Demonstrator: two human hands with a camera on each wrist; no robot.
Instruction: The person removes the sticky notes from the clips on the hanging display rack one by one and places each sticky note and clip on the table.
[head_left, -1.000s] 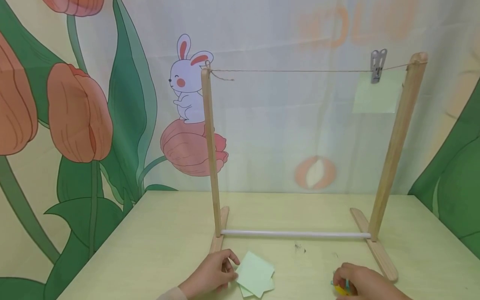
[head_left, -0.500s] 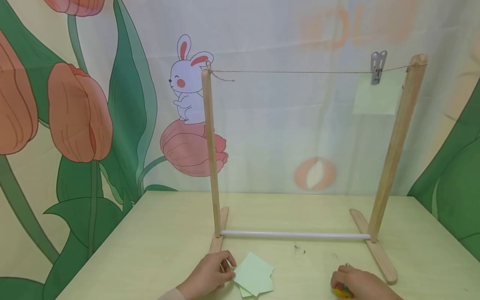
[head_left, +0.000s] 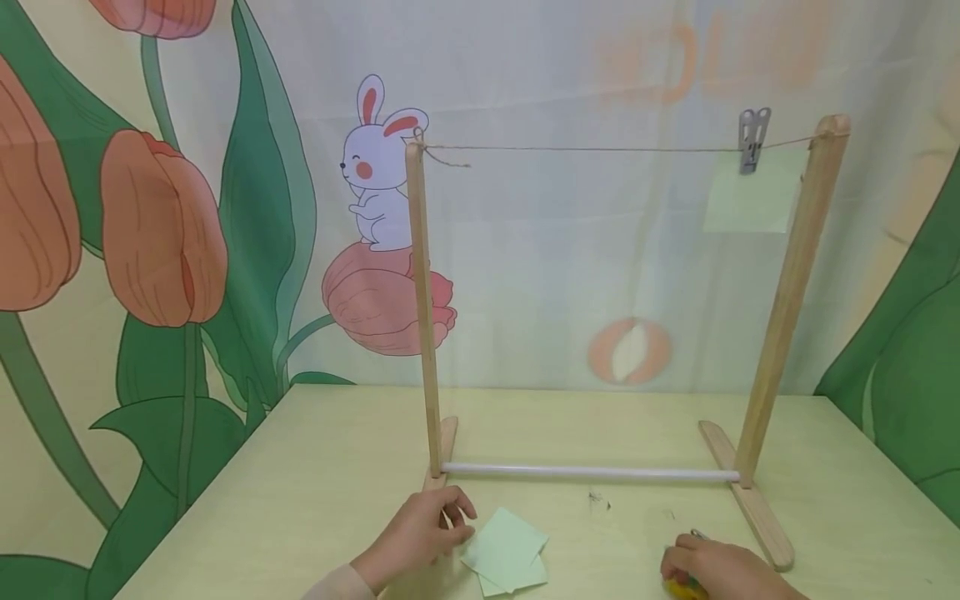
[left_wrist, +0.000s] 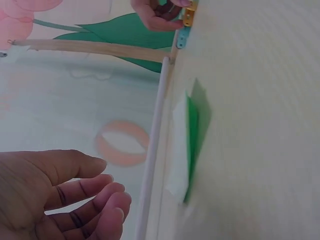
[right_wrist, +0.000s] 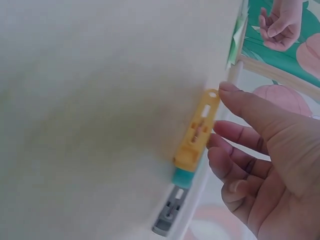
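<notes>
My left hand [head_left: 420, 529] hovers just left of some pale green square papers [head_left: 510, 542], fingers loosely bent. Nothing lies between its thumb and fingers in the left wrist view, where the papers' edge [left_wrist: 189, 145] shows apart from it. At the front right, my right hand [head_left: 723, 571] is over several plastic clothespins. In the right wrist view its thumb and fingers are beside a yellow clothespin [right_wrist: 197, 130], without a visible pinch. A teal clothespin [right_wrist: 183, 178] and a grey clothespin [right_wrist: 171, 210] lie in line with it on the table.
Behind the hands stands a wooden frame [head_left: 787, 308] with a white crossbar [head_left: 592, 472] and a string [head_left: 570, 149] across its top. A grey clothespin [head_left: 752, 140] holds a pale green paper [head_left: 750, 198] at the string's right end. A printed cloth [head_left: 540, 275] hangs behind.
My left hand has lifted slightly away from the papers, and the papers have shifted a little. My right hand has moved slightly left over the clothespins. The head view has tilted slightly.
</notes>
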